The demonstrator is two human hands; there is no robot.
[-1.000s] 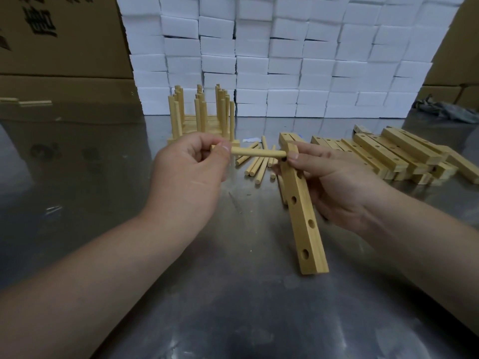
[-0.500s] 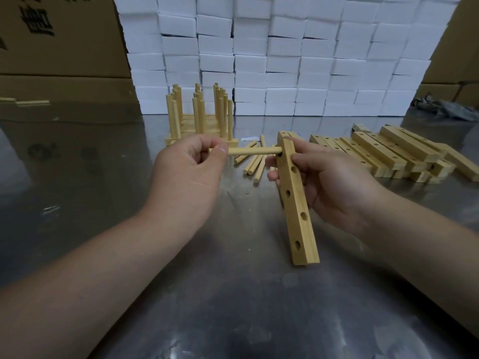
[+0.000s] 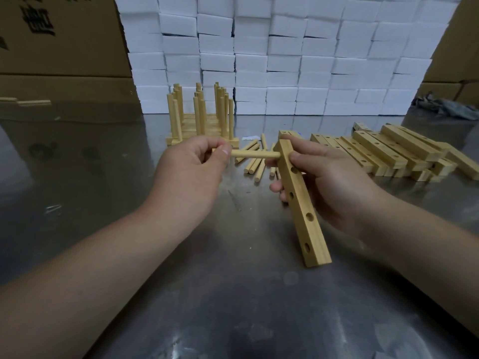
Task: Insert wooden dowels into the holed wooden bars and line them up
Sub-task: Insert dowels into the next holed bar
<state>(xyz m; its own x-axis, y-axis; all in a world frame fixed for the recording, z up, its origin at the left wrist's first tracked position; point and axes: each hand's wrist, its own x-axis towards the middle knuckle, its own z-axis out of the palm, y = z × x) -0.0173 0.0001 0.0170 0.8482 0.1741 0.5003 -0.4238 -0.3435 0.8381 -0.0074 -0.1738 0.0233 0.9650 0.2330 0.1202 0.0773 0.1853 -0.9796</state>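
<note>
your left hand (image 3: 191, 172) pinches the left end of a dowel (image 3: 255, 154) between thumb and curled fingers. your right hand (image 3: 329, 187) is wrapped round the upper part of a holed bar (image 3: 298, 200), thumb on its facing side. the bar stands steeply, far end up and near end down toward the surface (image 3: 233, 294); contact there cannot be confirmed.

the dowel lies level, its long axis running left to right, square to the bar. its right end meets the topmost hole on the bar's left face; depth of entry cannot be judged.

finding: the coming push should run rightward along the dowel's own axis, left hand driving and right hand bracing. four holes lower down show empty.

loose dowels (image 3: 252, 164) lie just beyond, between the hands. spare bars (image 3: 388, 151) are stacked to the right, and finished bars (image 3: 201, 117) with upright dowels stand at the far left.
</note>
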